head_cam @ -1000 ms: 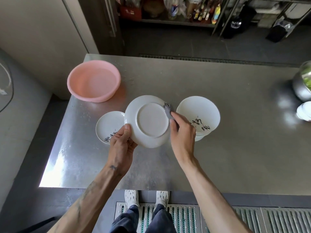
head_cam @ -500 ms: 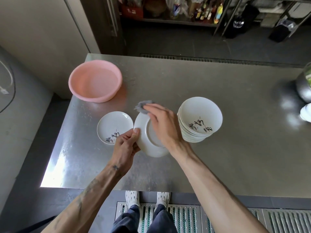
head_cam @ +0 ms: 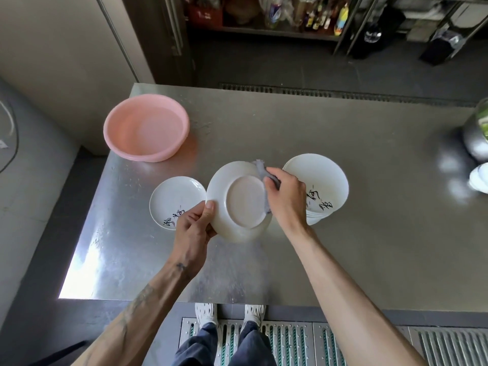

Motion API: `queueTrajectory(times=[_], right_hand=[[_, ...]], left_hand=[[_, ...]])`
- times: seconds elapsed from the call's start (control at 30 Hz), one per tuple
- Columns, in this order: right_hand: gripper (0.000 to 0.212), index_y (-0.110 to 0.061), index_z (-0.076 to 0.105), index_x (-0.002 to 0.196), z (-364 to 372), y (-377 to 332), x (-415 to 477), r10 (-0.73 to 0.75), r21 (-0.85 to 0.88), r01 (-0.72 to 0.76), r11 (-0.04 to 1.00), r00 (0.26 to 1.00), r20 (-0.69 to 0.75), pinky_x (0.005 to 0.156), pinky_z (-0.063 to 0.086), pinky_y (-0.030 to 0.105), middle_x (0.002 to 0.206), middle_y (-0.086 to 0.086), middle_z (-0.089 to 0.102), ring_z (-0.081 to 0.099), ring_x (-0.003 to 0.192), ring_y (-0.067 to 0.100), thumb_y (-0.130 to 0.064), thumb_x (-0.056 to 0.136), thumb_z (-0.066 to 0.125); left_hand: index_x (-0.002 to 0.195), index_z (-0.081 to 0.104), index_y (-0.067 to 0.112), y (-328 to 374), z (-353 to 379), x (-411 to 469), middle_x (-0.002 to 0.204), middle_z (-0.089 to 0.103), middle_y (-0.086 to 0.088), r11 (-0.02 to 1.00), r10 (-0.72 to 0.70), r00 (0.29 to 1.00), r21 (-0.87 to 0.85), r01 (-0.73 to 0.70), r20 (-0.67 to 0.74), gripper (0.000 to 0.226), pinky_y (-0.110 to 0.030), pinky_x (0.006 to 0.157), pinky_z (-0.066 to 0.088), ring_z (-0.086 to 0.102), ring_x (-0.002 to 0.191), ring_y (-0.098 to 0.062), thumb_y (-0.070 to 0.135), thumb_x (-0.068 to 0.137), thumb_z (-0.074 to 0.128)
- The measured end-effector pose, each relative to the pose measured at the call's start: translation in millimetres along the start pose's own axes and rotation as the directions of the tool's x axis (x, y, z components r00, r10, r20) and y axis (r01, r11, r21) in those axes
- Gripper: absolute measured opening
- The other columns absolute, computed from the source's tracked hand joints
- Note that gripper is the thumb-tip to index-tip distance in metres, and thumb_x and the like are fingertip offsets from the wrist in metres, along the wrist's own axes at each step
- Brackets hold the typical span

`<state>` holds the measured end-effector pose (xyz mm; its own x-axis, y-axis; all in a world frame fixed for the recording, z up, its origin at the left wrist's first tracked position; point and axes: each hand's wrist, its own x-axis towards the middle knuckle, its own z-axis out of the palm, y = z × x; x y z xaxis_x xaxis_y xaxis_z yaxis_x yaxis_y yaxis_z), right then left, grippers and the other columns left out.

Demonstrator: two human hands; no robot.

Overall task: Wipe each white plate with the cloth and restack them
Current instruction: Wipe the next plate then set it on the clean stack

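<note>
head view: underside wipe in hand on the held plate

starting at the fingertips: the fingers [head_cam: 276, 178] of the right hand [head_cam: 286, 199] are curled and bunched round the grey cloth [head_cam: 260, 167], pinching it against the far right rim of the held plate [head_cam: 237, 204]. a tuft of cloth pokes out past the rim. the left hand [head_cam: 191, 228] grips the plate's near left edge with the thumb flat on the upturned base side. its other fingers go behind the plate, where i cannot see them. both forearms come in from the near edge of the table [head_cam: 356, 247] and converge on the plate, and the right wrist is bent down over the rim.

the held plate is tilted with its foot ring facing me. it is in the air between the single plate [head_cam: 171, 196], lying face up at left, and the stack [head_cam: 322, 178] at right. it overlaps the single plate in my view, and i can't tell whether they touch.

i read this as the wiping step, on the underside. the single plate looks like the start of the new pile, so most of the job lies ahead. next i'd want the cloth swept round the rest of the rim. then the plate should be turned face up and set squarely on the single plate, with a firm left grip, since glazed ware tends to slip. a pink basin [head_cam: 146, 128] sits far left, well apart.
</note>
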<state>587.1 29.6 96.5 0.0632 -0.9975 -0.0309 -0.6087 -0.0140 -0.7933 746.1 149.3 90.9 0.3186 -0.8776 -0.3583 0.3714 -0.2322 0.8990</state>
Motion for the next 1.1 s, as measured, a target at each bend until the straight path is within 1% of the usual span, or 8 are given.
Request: queueTrajectory(times=[0.13, 0.3, 0.4, 0.47, 0.6, 0.87, 1.0, 1.1], right_hand=[[0.017, -0.001, 0.056, 0.075, -1, 16, -23, 0.108, 0.056, -0.107, 0.993, 0.994, -0.008, 0.059, 0.03, 0.035, 0.064, 0.019, 0.048, 0.03, 0.065, 0.024, -0.005, 0.092, 0.056], [0.039, -0.019, 0.048, 0.059, 4, 19, -50, 0.169, 0.133, -0.172, 0.976, 0.985, 0.029, 0.053, 0.031, 0.015, 0.05, -0.009, 0.044, 0.036, 0.054, 0.007, -0.004, 0.091, 0.062], [0.025, -0.015, 0.061, 0.067, 0, 14, -37, 0.214, 0.156, -0.21, 0.965, 0.977, -0.015, 0.059, 0.037, 0.02, 0.057, -0.007, 0.055, 0.045, 0.06, 0.01, -0.007, 0.091, 0.063], [0.016, -0.008, 0.064, 0.076, -5, 6, -20, 0.202, 0.136, -0.196, 0.971, 0.979, -0.029, 0.061, 0.037, 0.029, 0.063, 0.003, 0.058, 0.048, 0.065, 0.022, -0.013, 0.091, 0.062], [0.048, -0.012, 0.058, 0.067, -20, -13, 12, 0.181, 0.095, -0.179, 0.979, 0.983, -0.008, 0.052, 0.029, 0.027, 0.053, 0.001, 0.04, 0.035, 0.058, 0.018, -0.054, 0.089, 0.063], [0.041, -0.004, 0.055, 0.066, -48, -11, 33, 0.318, 0.212, -0.342, 0.915, 0.937, 0.143, 0.057, 0.029, 0.028, 0.058, -0.003, 0.04, 0.036, 0.06, 0.016, -0.04, 0.072, 0.073], [0.036, 0.005, 0.052, 0.071, -62, -3, 31, 0.375, 0.39, -0.406, 0.826, 0.914, 0.157, 0.062, 0.034, 0.037, 0.062, 0.01, 0.045, 0.036, 0.062, 0.024, -0.027, 0.062, 0.066], [0.013, -0.007, 0.053, 0.064, -71, 10, 30, 0.42, 0.446, -0.408, 0.796, 0.904, 0.079, 0.051, 0.037, 0.028, 0.05, 0.009, 0.047, 0.036, 0.049, 0.023, -0.013, 0.066, 0.065]], left_hand=[[0.11, 0.068, -0.007, -6, 2, 8, 0.101, 0.067, -0.016, 1.0, 0.0, 0.999, -0.017, -0.001, -0.043, 0.044, -0.051, 0.089, 0.055, 0.062, 0.094, -0.027, 0.034, 0.104, 0.053], [0.1, 0.072, -0.001, -12, 5, 17, 0.094, 0.072, -0.011, 0.999, 0.037, 0.999, 0.026, -0.036, -0.039, 0.04, -0.041, 0.081, 0.06, 0.066, 0.088, -0.022, 0.036, 0.101, 0.056], [0.095, 0.07, -0.002, -14, 5, 16, 0.085, 0.068, -0.01, 0.992, 0.067, 0.997, 0.106, -0.071, 0.037, 0.04, -0.041, 0.077, 0.059, 0.062, 0.082, -0.021, 0.036, 0.103, 0.058], [0.093, 0.068, -0.005, -15, 5, 14, 0.082, 0.061, -0.014, 0.983, 0.069, 0.994, 0.162, -0.083, 0.089, 0.045, -0.047, 0.078, 0.056, 0.055, 0.08, -0.022, 0.037, 0.101, 0.058], [0.087, 0.065, -0.005, -13, 11, 12, 0.076, 0.054, -0.008, 0.947, 0.115, 0.975, 0.275, -0.165, 0.191, 0.044, -0.04, 0.072, 0.04, 0.045, 0.075, -0.019, 0.035, 0.102, 0.054], [0.071, 0.044, 0.021, -3, 27, 29, 0.06, 0.025, 0.004, 0.57, 0.363, 0.868, 0.655, -0.495, 0.34, 0.041, -0.028, 0.05, 0.023, 0.023, 0.057, -0.012, 0.043, 0.106, 0.049], [0.106, 0.064, 0.028, -11, 40, 33, 0.057, 0.044, 0.007, 0.354, 0.412, 0.808, 0.743, -0.568, 0.422, 0.023, -0.015, 0.05, 0.026, 0.047, 0.058, -0.016, 0.043, 0.105, 0.046], [0.134, 0.065, 0.032, -16, 52, 38, 0.115, 0.072, 0.022, 0.345, 0.361, 0.778, 0.702, -0.623, 0.514, 0.034, -0.02, 0.075, 0.053, 0.068, 0.1, -0.004, 0.041, 0.107, 0.047]])
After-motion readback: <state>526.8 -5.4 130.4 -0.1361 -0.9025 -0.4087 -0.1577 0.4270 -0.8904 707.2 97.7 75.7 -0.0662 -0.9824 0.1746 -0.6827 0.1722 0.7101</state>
